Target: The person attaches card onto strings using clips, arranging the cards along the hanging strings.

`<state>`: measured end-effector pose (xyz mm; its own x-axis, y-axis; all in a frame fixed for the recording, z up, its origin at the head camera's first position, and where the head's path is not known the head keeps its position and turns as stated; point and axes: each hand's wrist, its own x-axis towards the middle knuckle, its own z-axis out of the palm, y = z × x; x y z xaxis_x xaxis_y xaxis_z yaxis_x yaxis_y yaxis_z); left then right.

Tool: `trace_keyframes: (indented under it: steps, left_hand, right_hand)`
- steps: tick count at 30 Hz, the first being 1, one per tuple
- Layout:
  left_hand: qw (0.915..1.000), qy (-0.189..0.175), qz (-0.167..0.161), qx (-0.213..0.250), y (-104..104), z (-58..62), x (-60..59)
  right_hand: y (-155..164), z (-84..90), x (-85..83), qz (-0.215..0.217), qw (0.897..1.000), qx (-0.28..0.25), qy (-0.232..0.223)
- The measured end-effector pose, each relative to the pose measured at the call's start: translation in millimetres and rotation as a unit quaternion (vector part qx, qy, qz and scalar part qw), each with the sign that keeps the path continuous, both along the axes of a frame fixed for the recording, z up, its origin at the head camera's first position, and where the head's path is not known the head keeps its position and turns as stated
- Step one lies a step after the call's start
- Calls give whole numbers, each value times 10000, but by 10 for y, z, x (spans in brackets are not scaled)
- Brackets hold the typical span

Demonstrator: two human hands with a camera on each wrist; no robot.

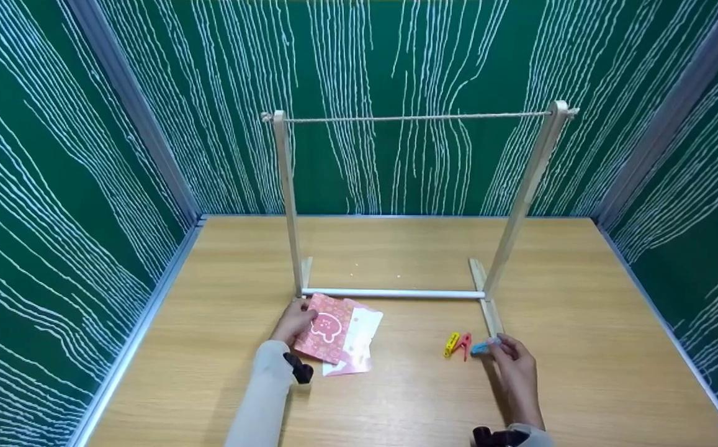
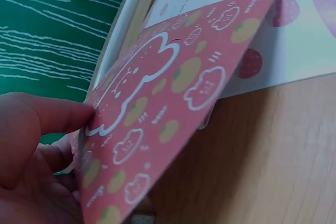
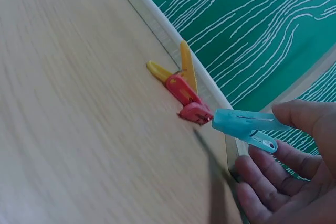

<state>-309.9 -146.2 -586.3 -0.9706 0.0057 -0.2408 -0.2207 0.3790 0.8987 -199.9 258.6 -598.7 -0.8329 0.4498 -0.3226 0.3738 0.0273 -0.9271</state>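
My left hand (image 1: 295, 321) pinches the left edge of a pink card (image 1: 331, 329) printed with a white-outlined bear. In the left wrist view that card (image 2: 173, 93) is tilted up off the table, thumb on its face. White-and-pink cards (image 1: 362, 335) lie beneath and to its right. My right hand (image 1: 516, 369) holds a blue clothespin (image 3: 241, 124) by its handle ends, between thumb and fingers. Just beyond the clothespin's tip lie a red clothespin (image 3: 186, 95) and a yellow clothespin (image 3: 188, 66), close together on the table.
A wooden stand (image 1: 523, 192) rises behind both hands, with a rope (image 1: 414, 117) strung between its post tops. A white bar (image 1: 396, 293) joins the posts low down. Small white specks lie behind it. Green panels (image 1: 228, 105) with white lines enclose the wooden table (image 1: 408, 397).
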Motion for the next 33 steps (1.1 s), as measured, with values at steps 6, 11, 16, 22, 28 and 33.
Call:
trace_keyframes:
  steps: [6, 11, 16, 22, 28, 33]
  left_hand:
    - [9988, -351, -13, 345, 23, 138, 20]
    - [9963, -317, 8, 794, 78, 266, -5]
    - [9988, -7, -208, 444, 187, 392, -54]
    - [9937, 879, -561, -421, 434, 578, -99]
    - [9933, 1024, -535, 81, 735, 733, -148]
    - [9942, 923, -439, 344, 945, 889, -185]
  right_hand:
    - [8, 99, -4, 265, 9967, -712, 278]
    - [19, 212, -38, 501, 9926, -1051, 337]
    - [20, 362, -85, 666, 9919, -1046, 270]
    - [32, 554, -151, 950, 9916, -517, 715]
    - [1, 755, -270, 1099, 9865, -54, 1216]
    - [9, 968, -358, 1192, 9843, 270, 1270]
